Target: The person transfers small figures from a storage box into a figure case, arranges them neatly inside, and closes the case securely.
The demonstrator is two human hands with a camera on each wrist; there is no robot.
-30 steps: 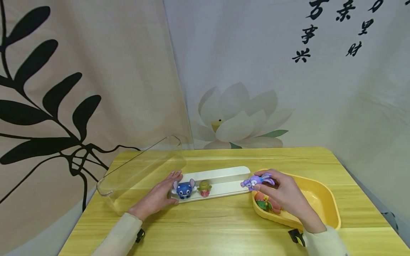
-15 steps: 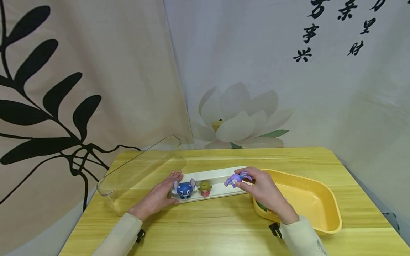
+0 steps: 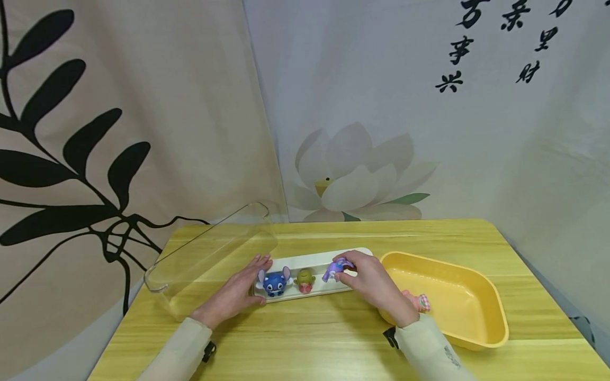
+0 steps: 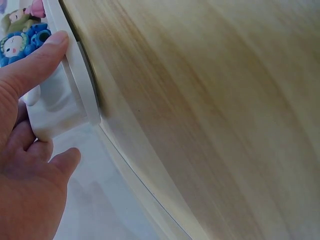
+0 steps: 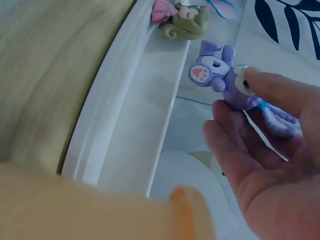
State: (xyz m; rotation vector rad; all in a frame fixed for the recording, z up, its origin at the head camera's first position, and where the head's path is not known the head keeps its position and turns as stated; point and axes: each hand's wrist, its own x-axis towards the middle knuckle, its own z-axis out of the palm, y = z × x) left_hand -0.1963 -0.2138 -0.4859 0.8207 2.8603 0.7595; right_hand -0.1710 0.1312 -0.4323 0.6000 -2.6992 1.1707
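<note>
The right hand [image 3: 369,283] pinched the purple rabbit figure [image 3: 335,269] between thumb and fingertips [image 5: 260,82], the toy jutting past them toward the tray's middle, low over the white tray [image 3: 333,260]. Just beside it on the tray stood the green figure [image 3: 304,280], then the blue figure [image 3: 274,282]. The left hand [image 3: 235,293] rested with relaxed fingers against the tray's near end.
</note>
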